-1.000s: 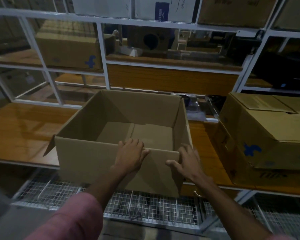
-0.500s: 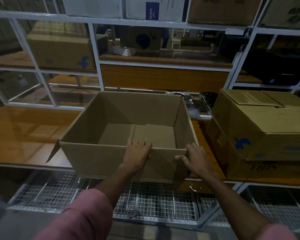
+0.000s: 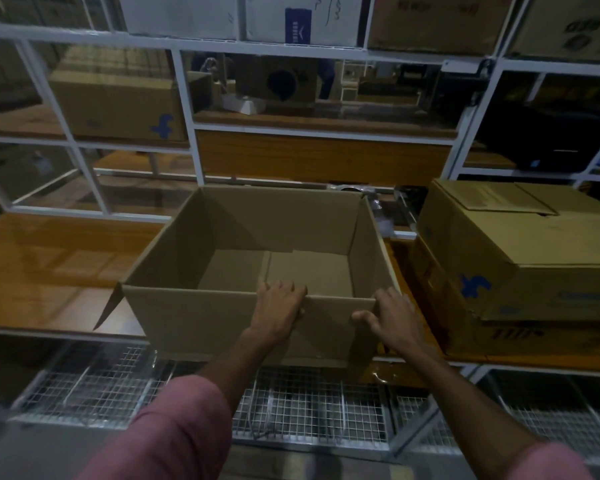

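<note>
Cannot see fingertips of left hand (image 3: pixel 278 309) past near rim of box (image 3: pixel 194 317). Can see only part of carton (image 3: pixel 534 271), cut by right edge. Cannot read far label (image 3: pixel 297 26), too blurred.

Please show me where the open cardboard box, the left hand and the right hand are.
open cardboard box (image 3: pixel 284 220): head view, inner face of its far wall.
left hand (image 3: pixel 278 308): head view, back of the hand.
right hand (image 3: pixel 394 317): head view, back of the hand.

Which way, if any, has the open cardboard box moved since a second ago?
Yes. The open cardboard box has slid right, closing the gap to the closed box, and further back onto the shelf.
</note>
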`<state>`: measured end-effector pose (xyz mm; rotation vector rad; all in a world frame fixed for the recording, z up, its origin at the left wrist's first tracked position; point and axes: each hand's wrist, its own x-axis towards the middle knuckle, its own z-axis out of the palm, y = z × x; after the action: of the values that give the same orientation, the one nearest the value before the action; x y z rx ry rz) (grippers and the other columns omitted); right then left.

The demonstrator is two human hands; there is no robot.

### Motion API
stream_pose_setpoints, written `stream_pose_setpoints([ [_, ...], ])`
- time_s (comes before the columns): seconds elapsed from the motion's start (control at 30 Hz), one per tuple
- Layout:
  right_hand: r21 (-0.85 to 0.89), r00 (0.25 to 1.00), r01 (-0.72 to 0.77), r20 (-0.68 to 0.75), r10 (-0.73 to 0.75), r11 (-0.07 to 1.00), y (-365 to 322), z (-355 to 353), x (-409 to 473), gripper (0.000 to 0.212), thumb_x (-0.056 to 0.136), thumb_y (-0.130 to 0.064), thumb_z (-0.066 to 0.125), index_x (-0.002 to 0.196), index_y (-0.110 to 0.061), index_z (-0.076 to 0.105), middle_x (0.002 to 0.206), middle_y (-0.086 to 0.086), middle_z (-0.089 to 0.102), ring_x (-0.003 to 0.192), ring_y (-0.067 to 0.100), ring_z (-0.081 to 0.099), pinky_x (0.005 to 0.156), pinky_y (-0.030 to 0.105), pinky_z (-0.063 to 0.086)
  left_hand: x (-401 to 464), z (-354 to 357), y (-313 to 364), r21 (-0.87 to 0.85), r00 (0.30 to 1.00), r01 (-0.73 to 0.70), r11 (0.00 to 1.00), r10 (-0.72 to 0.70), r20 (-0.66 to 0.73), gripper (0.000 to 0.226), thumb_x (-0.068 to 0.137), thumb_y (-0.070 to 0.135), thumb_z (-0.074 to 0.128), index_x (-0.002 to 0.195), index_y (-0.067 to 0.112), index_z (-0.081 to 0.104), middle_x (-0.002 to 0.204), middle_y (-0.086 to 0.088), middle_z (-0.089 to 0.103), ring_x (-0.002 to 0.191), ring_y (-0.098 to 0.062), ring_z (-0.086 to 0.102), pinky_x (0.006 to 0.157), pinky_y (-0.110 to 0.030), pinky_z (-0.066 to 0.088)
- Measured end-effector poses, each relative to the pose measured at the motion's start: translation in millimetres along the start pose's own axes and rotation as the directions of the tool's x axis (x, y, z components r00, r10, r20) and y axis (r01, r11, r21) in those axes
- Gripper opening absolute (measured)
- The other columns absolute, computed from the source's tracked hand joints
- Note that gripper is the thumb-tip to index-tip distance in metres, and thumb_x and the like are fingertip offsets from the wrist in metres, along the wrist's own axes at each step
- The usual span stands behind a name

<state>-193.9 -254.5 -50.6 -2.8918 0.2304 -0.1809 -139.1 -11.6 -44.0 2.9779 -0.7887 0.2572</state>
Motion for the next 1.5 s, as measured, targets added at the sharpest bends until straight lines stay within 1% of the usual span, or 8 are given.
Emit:
stream_pose_setpoints([
  [0.37,-0.012,0.999,-0.036,-0.018,0.036,0.999,-4.8,2.1,0.5,0.053,0.092,-0.061,0.058,0.127,-0.022,0.05,0.131,0.002,0.051,0.12,0.023,0.048,0.091,0.035,0.045,5.5,3.4,-4.5,-0.092,0.999,-0.017,0.996,0.014,-0.032,0.027,0.099,0.035,0.054,0.124,0.025,0.052,0.117,-0.001,0.056,0.111,-0.024,0.048,0.103,-0.045,0.029],
  [0.67,0.001,0.997,-0.075,-0.012,0.075,0.997,-13.2,3.9,8.7,0.06,0.09,-0.065,0.056,0.131,-0.021,0.05,0.132,0.003,0.05,0.12,0.023,0.047,0.091,0.034,0.046,15.2,5.3,-15.8,-0.089,0.999,-0.037,0.995,0.033,-0.041,0.028,0.096,0.035,0.058,0.121,0.022,0.055,0.116,-0.004,0.057,0.111,-0.027,0.049,0.091,-0.041,0.03],
  [0.97,-0.007,0.998,-0.064,0.009,0.064,0.998,-14.1,-0.5,14.8,0.053,0.092,-0.064,0.054,0.125,-0.024,0.049,0.128,0.001,0.048,0.114,0.02,0.046,0.079,0.028,0.037,22.1,2.7,-16.0,-0.103,1.0,-0.012,0.995,0.011,-0.011,0.027,0.099,0.037,0.054,0.124,0.027,0.051,0.118,0.0,0.056,0.11,-0.022,0.049,0.102,-0.045,0.035],
  [1.03,0.0,0.998,-0.065,0.013,0.065,0.998,-15.2,-0.9,14.1,0.055,0.093,-0.061,0.054,0.133,-0.023,0.047,0.134,0.002,0.045,0.119,0.021,0.044,0.082,0.028,0.04,21.8,1.6,-15.1,-0.123,1.0,-0.006,0.992,0.006,-0.003,0.026,0.1,0.036,0.053,0.124,0.029,0.051,0.119,0.001,0.056,0.111,-0.021,0.049,0.103,-0.045,0.033],
  [1.13,0.034,0.998,-0.062,0.033,0.061,0.998,-15.3,-0.6,12.2,0.062,0.095,-0.058,0.054,0.144,-0.022,0.041,0.148,0.006,0.037,0.133,0.026,0.038,0.099,0.035,0.042,18.3,1.5,-15.1,-0.115,1.0,-0.001,0.993,0.002,0.007,0.026,0.099,0.038,0.052,0.124,0.031,0.049,0.12,0.003,0.056,0.111,-0.02,0.049,0.103,-0.045,0.032],
  [1.23,0.076,0.997,-0.03,0.067,0.025,0.997,-9.6,-4.1,8.5,0.077,0.089,-0.075,0.041,0.15,-0.028,0.036,0.159,0.005,0.026,0.145,0.032,0.025,0.113,0.05,0.035,18.7,1.8,-12.6,-0.08,1.0,0.001,0.997,0.0,0.025,0.035,0.098,0.053,0.046,0.124,0.03,0.049,0.123,0.002,0.057,0.115,-0.022,0.05,0.104,-0.047,0.032],
  [1.33,0.093,1.0,-0.003,-0.021,0.005,0.996,-6.2,-11.3,7.0,0.093,0.081,-0.089,0.014,0.156,-0.035,0.023,0.167,-0.004,0.011,0.155,0.03,0.003,0.12,0.06,0.018,32.3,-4.6,5.2,-0.164,1.0,0.017,0.986,-0.013,0.028,0.061,0.094,0.071,0.031,0.135,0.028,0.049,0.134,0.001,0.057,0.122,-0.024,0.05,0.107,-0.048,0.031],
  [1.5,0.049,0.979,0.03,-0.202,-0.02,0.998,-6.9,-39.3,22.3,0.084,0.088,-0.083,0.012,0.158,-0.035,0.02,0.168,-0.003,0.011,0.156,0.026,-0.003,0.121,0.061,0.01,62.8,-25.1,57.4,-0.222,0.987,-0.066,0.973,0.03,-0.158,0.063,0.098,0.059,0.038,0.15,0.024,0.035,0.157,-0.006,0.037,0.142,-0.028,0.034,0.113,-0.051,0.026],
])
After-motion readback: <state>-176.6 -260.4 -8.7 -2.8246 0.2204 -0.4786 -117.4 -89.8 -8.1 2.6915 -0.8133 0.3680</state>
